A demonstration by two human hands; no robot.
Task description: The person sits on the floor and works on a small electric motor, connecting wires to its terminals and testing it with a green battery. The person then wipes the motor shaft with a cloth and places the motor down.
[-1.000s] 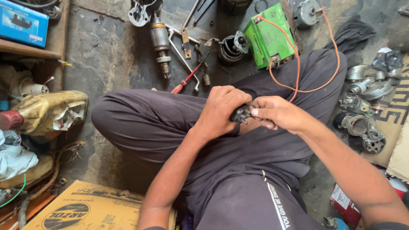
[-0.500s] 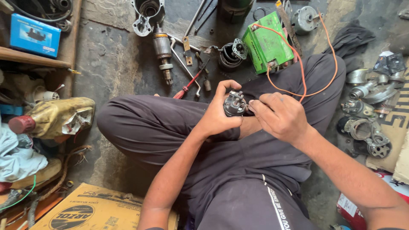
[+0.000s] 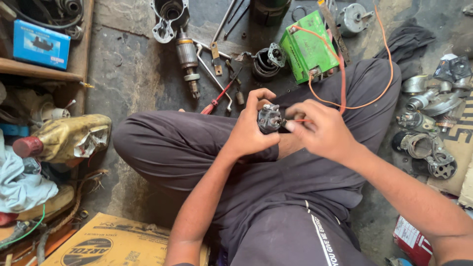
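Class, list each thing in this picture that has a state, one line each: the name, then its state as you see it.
left hand: closed around the small dark motor part, holding it above the lap
right hand: fingers pinching the orange wire at the part
green battery: on the floor, wired
red screwdriver: lying loose on the floor
yellow bottle: on its side, red cap on
armature: lying bare, out of its housing
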